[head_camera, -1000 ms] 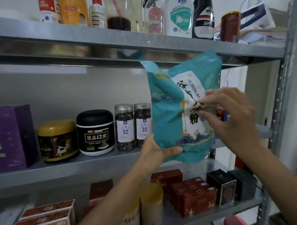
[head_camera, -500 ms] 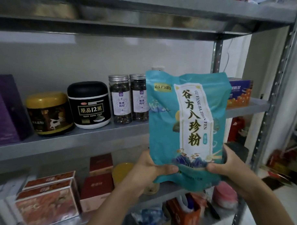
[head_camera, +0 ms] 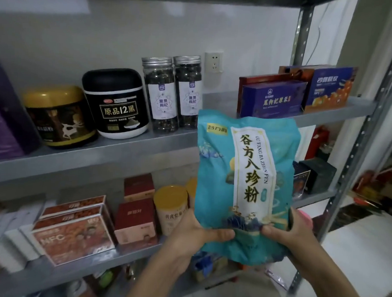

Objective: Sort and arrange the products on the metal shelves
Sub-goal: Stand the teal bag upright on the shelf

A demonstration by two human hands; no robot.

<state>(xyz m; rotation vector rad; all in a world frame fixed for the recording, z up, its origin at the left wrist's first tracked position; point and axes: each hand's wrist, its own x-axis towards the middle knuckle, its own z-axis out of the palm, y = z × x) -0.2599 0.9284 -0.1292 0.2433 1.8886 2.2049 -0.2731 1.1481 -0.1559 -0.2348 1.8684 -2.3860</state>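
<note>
A teal pouch (head_camera: 245, 176) with a white label of black characters stands upright in front of the metal shelves (head_camera: 115, 150). My left hand (head_camera: 192, 235) grips its lower left corner, thumb across the front. My right hand (head_camera: 292, 231) grips the lower right corner, thumb on the front. The pouch hangs in the air, level with the gap between the middle and lower shelf boards, and hides part of both.
On the middle shelf stand a gold-lidded jar (head_camera: 58, 117), a black-lidded tub (head_camera: 114, 103), two tall clear jars (head_camera: 172, 92) and blue boxes (head_camera: 299, 94). Red boxes (head_camera: 74, 230) and a yellow-lidded can (head_camera: 170, 207) fill the lower shelf. A steel upright (head_camera: 357, 158) is at right.
The pouch has come down from shelf height to below the middle shelf. My right hand shifted from its label to its lower right corner. The view tilted downward.
</note>
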